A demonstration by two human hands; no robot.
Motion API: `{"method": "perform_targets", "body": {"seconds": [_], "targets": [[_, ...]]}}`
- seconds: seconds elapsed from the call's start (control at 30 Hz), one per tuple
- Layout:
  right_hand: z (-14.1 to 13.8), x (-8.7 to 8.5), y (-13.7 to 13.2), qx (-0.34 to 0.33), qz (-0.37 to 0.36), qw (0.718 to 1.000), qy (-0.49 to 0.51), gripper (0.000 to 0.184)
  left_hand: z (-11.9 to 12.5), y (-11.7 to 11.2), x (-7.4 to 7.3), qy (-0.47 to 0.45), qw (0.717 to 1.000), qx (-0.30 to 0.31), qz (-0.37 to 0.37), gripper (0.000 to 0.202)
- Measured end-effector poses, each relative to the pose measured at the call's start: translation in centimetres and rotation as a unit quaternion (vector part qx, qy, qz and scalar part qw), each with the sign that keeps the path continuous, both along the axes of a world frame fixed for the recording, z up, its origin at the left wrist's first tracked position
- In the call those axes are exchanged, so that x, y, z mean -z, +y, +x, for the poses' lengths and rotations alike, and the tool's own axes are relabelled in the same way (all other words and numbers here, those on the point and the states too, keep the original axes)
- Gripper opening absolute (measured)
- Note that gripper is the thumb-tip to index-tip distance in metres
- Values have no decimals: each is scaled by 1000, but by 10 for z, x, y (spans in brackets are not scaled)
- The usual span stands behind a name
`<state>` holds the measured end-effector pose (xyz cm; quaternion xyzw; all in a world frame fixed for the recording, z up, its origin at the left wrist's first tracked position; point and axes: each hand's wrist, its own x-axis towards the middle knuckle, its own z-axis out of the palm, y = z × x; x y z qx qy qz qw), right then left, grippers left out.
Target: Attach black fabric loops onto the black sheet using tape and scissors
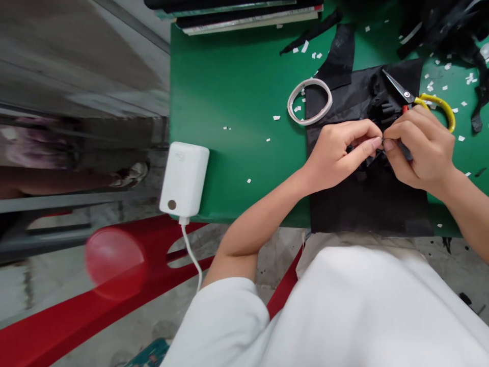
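Fine-pinch step: left hand [336,153] and right hand [420,150], fingertips closed and meeting, grip a bunched black piece [378,109] over the black sheet [367,204] on the desk [229,92], scissors [405,94] just beyond; further handling likely calls for steady fingertip control.

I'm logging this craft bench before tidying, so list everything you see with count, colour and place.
table: 1, green, under everything
cloth sheet: 1, black, near edge, under the hands
crumpled piece: 1, black, at both hands' fingertips
scissors: 1, yellow handles, on the cloth beyond the right hand
tape ring: 1, white, left of the cloth
charger box: 1, white, cabled, table's near left corner
paper scraps: many, white, scattered
books: a few, stacked, far edge
fabric strips: several, black, far side
frame: 1, red, below the table
left hand: pinching the crumpled piece
right hand: pinching it too
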<state>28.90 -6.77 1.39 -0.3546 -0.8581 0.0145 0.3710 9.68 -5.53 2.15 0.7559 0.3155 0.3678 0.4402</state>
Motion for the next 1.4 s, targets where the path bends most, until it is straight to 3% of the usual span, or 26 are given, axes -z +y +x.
{"method": "perform_targets", "body": {"seconds": [0.3, 0.5, 0.67, 0.97, 1.2, 1.4], "targets": [[0, 0, -1, 2, -6, 1000, -1, 13, 0, 0, 1, 14, 1000, -9, 6, 40], [-1, -1, -2, 2, -55, 998, 32, 18, 1, -1, 1, -3, 1000, -8, 9, 35], [-3, 0, -1, -27, -17, 998, 63, 13, 1, -1, 1, 1, 1000, -6, 12, 35], [-4, -2, -2, -27, -39, 996, 72, 13, 1, 0, 1, -7, 1000, 0, 14, 31], [-8, -7, -5, 13, -143, 984, 103, 15, 0, 1, 2, -17, 1000, 13, -1, 31], [-7, -8, -2, -25, -164, 976, 142, 19, 0, 1, 2, -18, 1000, 24, -11, 27]]}}
